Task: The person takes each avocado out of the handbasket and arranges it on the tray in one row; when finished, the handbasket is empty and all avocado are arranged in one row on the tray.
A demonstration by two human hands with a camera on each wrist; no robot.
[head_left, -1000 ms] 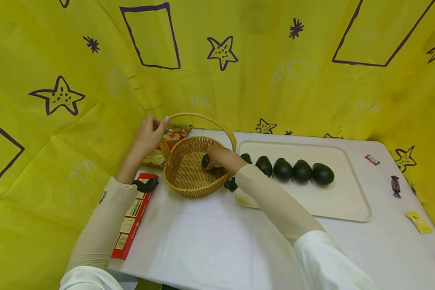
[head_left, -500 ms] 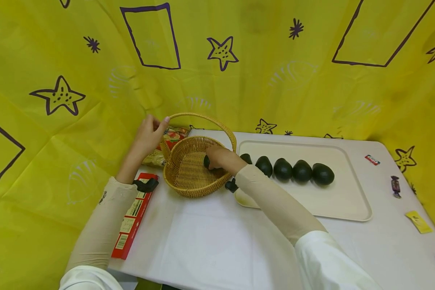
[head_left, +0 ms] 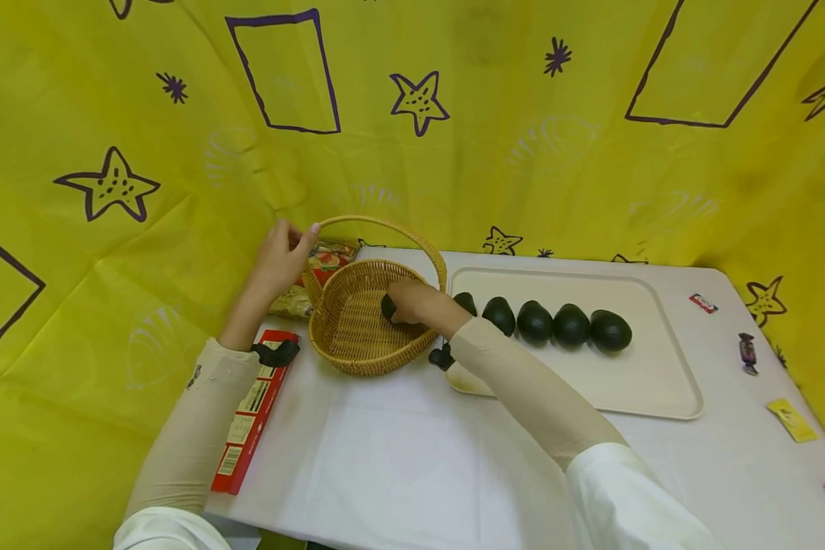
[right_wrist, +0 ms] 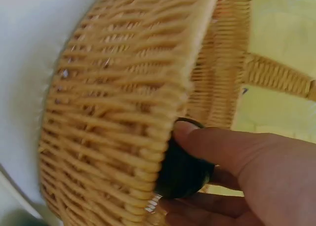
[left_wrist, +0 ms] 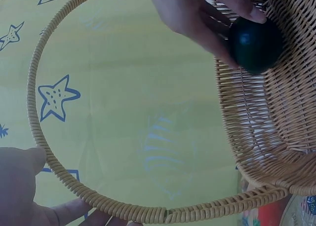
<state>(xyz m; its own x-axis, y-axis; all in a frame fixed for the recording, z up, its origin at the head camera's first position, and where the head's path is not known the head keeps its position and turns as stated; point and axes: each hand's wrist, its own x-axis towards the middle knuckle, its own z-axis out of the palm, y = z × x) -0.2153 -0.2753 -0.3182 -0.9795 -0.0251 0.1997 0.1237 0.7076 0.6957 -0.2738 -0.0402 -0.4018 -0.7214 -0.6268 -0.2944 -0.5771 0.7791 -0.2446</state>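
A wicker basket (head_left: pixel 354 328) with a tall arched handle (head_left: pixel 388 223) stands on the white-covered table. My left hand (head_left: pixel 282 256) holds the left side of that handle, thumb on one side and fingers behind it in the left wrist view. Inside the basket, near its right wall, my right hand (head_left: pixel 418 302) grips a dark green avocado (left_wrist: pixel 256 46). Thumb and fingers lie on opposite sides of the avocado (right_wrist: pixel 180 171) in the right wrist view, where the basket wall hides part of it. Several more avocados (head_left: pixel 535 322) lie in a row on a cream tray (head_left: pixel 632 389).
Shiny food packets (head_left: pixel 330 258) lie behind the basket's left side. A long red box (head_left: pixel 247 420) rests under my left forearm. Along the right side are small wrapped sweets (head_left: pixel 747 353) and a yellow sachet (head_left: pixel 792 419). A yellow patterned curtain (head_left: pixel 488 168) hangs behind the table.
My right hand and the avocado it grips have shifted only slightly within the basket. The left hand keeps its hold on the handle, and the avocados on the tray have not moved.
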